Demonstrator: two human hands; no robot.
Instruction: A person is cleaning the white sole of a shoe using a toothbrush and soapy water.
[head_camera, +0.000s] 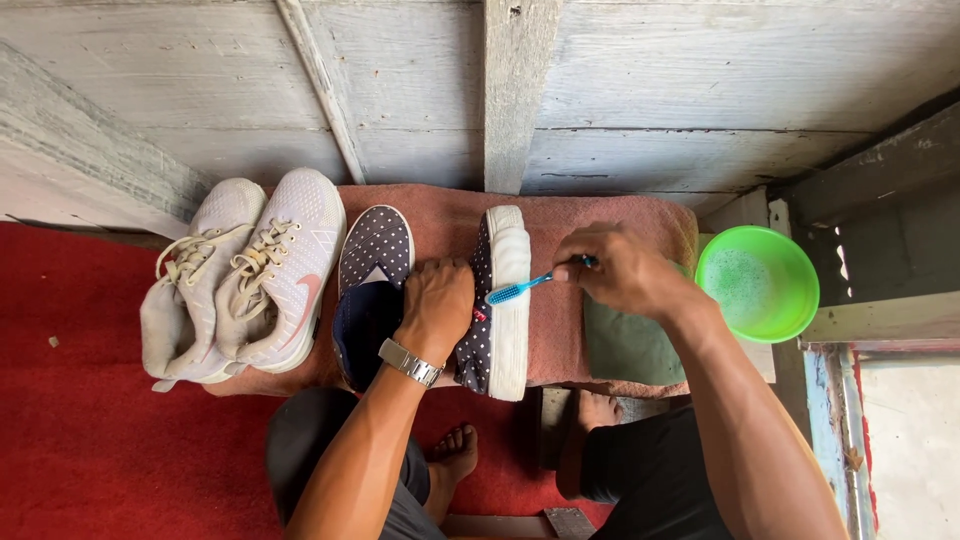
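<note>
Polka-dot slip-on shoe, navy with small white dots and a thick white sole, tipped on its side on the pink towel, sole edge facing right. Landmark = this shoe.

Step in hand, judged: scrubbing the white sole sidewall. Blue toothbrush has its bristle head touching the sole's upper half, handle running right into the right hand. Right grip clenched around the brush handle, fingers pinched near its end. Left hand sits just left of the shoe, grip closed on the upper, bracing it on edge; metal watch on that wrist.

Next move, judged: needs short strokes along the sole toward the near end while the left hand keeps the shoe from rolling flat; brush likely needs a re-wet from the basin.

Looks: sole fairly white, no heavy dirt readable at this size; tiny red tag on the upper near the left hand. Fabric looks soft, sole stiff and chunky.

Around it:
- matching polka-dot shoe just left of the landmark, lying opening-up, touching or nearly touching the left hand
- pair of white lace-up sneakers further left, side by side, partly off the towel onto the red carpet
- green plastic basin well right, pale sudsy water inside
- dark green cloth right of the shoe, under the right forearm
- wooden plank wall behind, person's bare feet below the towel.
</note>
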